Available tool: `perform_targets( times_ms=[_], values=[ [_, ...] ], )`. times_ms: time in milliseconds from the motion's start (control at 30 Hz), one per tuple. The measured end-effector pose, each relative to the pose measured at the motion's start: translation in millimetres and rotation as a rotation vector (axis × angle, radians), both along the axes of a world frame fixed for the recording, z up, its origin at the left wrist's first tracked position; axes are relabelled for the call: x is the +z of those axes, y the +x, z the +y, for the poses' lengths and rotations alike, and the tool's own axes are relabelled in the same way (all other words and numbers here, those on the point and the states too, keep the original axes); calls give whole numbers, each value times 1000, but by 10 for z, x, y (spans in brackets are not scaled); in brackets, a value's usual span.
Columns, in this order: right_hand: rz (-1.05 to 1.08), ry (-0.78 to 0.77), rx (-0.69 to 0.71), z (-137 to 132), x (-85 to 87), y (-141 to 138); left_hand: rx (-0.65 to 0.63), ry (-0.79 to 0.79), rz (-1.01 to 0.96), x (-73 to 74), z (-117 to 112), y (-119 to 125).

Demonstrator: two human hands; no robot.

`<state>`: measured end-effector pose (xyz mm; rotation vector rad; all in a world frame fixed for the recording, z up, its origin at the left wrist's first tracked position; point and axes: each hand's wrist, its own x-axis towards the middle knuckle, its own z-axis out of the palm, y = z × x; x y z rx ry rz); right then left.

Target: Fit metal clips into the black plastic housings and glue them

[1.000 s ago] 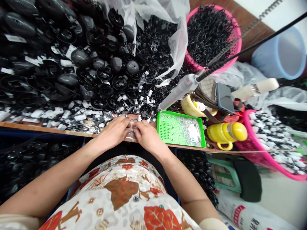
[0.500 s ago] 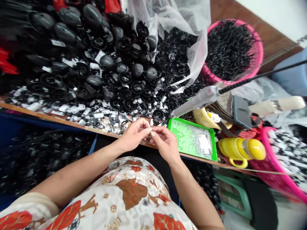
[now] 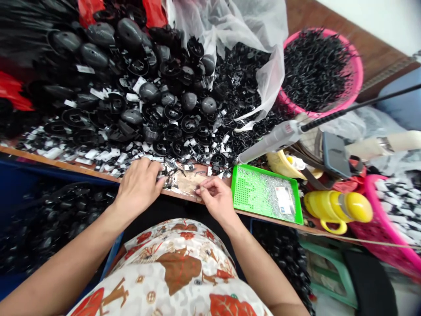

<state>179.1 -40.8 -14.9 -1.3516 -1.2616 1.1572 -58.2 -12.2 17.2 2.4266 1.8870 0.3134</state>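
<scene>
Small black plastic clips [image 3: 169, 173] are strewn on the wooden bench [image 3: 187, 182], just beside the left hand's thumb. The left hand [image 3: 138, 181] is laid palm-down over the near edge of the pile, its fingers bent; whether a part is gripped beneath cannot be told. The thumb and fingertips of the right hand [image 3: 217, 196] are brought close together near the green tray [image 3: 241, 193] of tiny metal pieces [image 3: 268, 186]; anything pinched there is too small to resolve. The clips are judged light, stiff and slightly slippery, best taken by their thicker bodies.
</scene>
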Motion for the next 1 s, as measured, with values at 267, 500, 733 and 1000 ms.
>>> perform_targets(
  times_ms=[267,500,733,1000],
  values=[
    [-9,-66,129,37,138,-67,-114,-61,-497,-62,-14,246],
    [266,-92,38,50,317,-205,55,-475,-1385,-14,-61,519],
    [261,-86,-39,34,277,-186,76,-583,-1445,34,-141,597],
    [140,-54,-56,44,295,-84,76,-592,-1406,-53,-122,532]
  ],
)
